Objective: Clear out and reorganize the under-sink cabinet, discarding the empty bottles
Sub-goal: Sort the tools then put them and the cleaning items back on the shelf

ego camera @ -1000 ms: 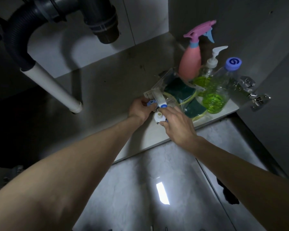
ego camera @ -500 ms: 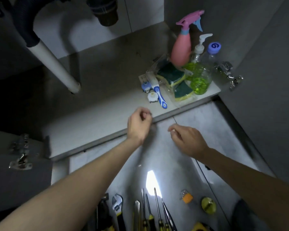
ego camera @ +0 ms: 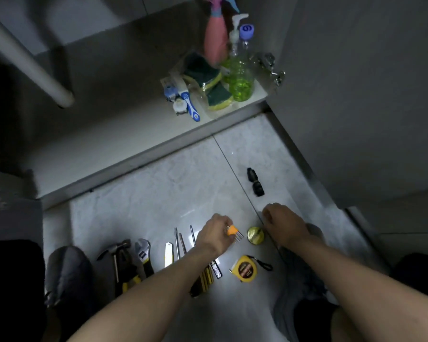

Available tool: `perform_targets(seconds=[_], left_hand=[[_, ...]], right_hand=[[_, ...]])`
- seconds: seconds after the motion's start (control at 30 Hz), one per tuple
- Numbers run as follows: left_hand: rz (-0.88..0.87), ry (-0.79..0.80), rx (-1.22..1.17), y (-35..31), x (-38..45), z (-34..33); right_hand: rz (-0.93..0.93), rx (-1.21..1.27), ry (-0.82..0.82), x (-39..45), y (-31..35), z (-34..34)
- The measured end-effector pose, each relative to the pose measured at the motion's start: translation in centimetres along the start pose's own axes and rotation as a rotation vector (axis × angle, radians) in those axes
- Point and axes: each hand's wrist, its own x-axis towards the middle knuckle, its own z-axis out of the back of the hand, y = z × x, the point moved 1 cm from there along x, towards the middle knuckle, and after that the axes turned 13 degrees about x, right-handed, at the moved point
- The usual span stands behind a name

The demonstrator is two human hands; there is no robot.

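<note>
Now left hand (ego camera: 214, 234) grips hex-key set (ego camera: 233, 232).

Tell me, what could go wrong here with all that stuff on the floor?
1. The left hand is gripping the orange key set, whose thin metal prongs stick out and could poke a finger.
2. The screwdrivers and tape measure lie right by the person's feet, so a shuffle could kick or scatter them.
3. The small black object lies alone on the dim floor and might get forgotten.
</note>
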Motion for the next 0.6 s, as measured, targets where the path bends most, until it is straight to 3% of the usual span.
perform_targets(seconds=[0.27, 0.37, 0.6], left_hand=[[-0.007, -0.039, 0.156, -0.8, -1.0, -1.2], [-0.05, -0.031, 0.226, -1.3, -1.0, -1.1], [-0.051, -0.04, 0.277, -1.8, -0.3, -0.2]], right_hand=[[-0.038, 0.027, 0.15, -0.7, -0.4, -0.8], [0.008, -0.073, 0.234, -1.0, -0.2, -2.0], [0.069, -0.205, 0.138, -1.2, 0.9, -4.1]])
